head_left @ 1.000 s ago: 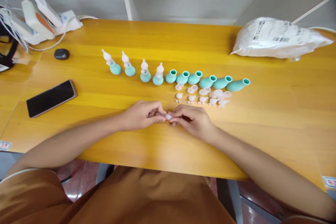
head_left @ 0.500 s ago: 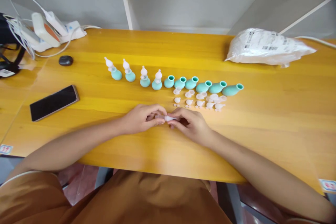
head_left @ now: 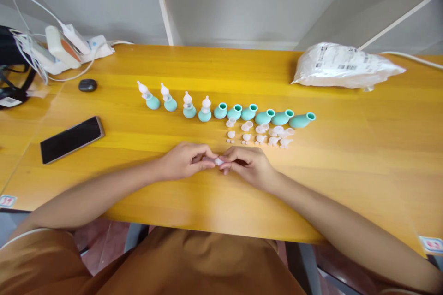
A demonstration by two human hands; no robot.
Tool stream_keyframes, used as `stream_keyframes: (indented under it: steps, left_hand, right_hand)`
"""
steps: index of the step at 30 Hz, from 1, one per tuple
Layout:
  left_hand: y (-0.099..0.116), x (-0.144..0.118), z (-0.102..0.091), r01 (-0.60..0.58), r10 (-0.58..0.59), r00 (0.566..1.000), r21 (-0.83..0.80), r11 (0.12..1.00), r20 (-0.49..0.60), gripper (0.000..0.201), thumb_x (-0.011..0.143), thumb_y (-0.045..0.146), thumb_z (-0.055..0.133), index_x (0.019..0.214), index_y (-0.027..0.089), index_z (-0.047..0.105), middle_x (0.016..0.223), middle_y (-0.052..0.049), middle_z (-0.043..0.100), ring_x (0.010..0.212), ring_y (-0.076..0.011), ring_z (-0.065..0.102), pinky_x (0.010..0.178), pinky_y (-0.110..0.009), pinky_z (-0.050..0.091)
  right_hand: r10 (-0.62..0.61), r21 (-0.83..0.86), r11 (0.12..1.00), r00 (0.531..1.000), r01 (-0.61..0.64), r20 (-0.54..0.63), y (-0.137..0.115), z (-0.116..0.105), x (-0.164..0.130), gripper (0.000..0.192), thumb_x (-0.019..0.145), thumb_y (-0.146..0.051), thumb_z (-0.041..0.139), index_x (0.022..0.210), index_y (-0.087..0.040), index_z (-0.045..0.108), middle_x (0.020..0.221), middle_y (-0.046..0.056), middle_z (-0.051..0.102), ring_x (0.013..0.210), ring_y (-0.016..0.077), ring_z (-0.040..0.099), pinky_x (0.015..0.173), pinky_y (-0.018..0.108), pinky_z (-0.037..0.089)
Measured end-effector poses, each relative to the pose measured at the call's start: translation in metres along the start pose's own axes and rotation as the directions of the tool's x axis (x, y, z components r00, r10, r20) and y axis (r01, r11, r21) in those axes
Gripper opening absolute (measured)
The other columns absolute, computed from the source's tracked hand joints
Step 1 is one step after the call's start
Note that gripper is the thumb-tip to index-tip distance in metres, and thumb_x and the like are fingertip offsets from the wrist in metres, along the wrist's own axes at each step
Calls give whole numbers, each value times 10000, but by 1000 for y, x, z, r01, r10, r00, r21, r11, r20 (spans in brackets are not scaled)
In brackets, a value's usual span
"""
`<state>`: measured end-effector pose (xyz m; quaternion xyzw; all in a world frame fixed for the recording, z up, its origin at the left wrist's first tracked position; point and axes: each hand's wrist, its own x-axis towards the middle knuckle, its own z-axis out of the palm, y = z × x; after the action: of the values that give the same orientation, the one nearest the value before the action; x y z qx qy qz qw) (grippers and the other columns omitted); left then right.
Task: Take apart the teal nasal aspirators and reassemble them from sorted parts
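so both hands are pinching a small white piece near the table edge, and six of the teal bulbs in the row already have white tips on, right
Not quite: only four teal bulbs carry white tips; the six open bulbs to their right do not. The head view shows it. The rest holds: the left hand and right hand pinch a small white piece together.

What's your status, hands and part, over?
Left hand and right hand both pinch small white part above table. Loose white pieces lie just beyond. Nothing between.

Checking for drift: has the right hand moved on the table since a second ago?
No. The right hand still sits just below the loose white caps, meeting the left hand; only the camera tilted.
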<state>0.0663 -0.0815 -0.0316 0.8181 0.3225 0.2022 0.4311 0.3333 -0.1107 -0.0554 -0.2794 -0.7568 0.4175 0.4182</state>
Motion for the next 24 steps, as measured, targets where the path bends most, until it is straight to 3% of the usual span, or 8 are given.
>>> stream_keyframes:
  steps: [4,8,12,19,22,24]
  left_hand:
    - [2,1,1,67,-67,998,-80,995,13,259,1048,430,731,1146,197,787,730,36,680,617,-108,529,614,-235,359]
    - [2,2,3,86,-81,996,-204,975,32,335,1054,449,708,1277,201,689,979,-32,809,715,-128,636,662,-245,432]
    - [2,2,1,69,-66,998,-167,984,24,383,1047,486,721,1297,209,631,989,-15,806,677,-114,558,660,-244,412]
    - [5,2,-2,51,-47,998,-135,989,36,398,1009,508,777,1230,214,624,886,40,765,628,-106,462,637,-243,367]
    - [4,1,-3,33,-22,997,-145,989,77,449,1018,577,757,1237,213,612,919,21,783,642,-115,508,635,-249,372]
    - [4,0,-4,-9,24,996,-160,987,89,414,1101,578,625,1280,207,596,1007,-28,810,740,-143,627,697,-264,435]
  right_hand:
    - [36,-17,999,999,-36,-6,0,-2,0,228,1097,-409,768,990,-211,728,864,35,802,700,166,789,674,281,637]
    - [-3,-139,990,1000,1,-14,-3,-6,-1,196,1117,-413,733,1148,-220,740,960,60,808,725,167,757,647,278,608]
    - [-81,-250,965,997,79,2,-5,-7,0,156,1103,-337,750,1221,-240,714,1001,61,796,758,177,718,664,291,586]
    - [-153,-256,952,985,169,82,-5,-2,4,212,1091,-271,761,1294,-240,708,1032,81,749,845,207,711,718,322,580]
    - [-175,-223,955,979,194,102,-11,-3,4,220,1092,-283,757,1302,-240,710,1052,92,746,884,219,719,748,338,599]
    - [-184,-158,969,981,192,63,-15,-5,3,184,1097,-360,748,1236,-244,714,1029,92,741,891,234,711,765,368,606]
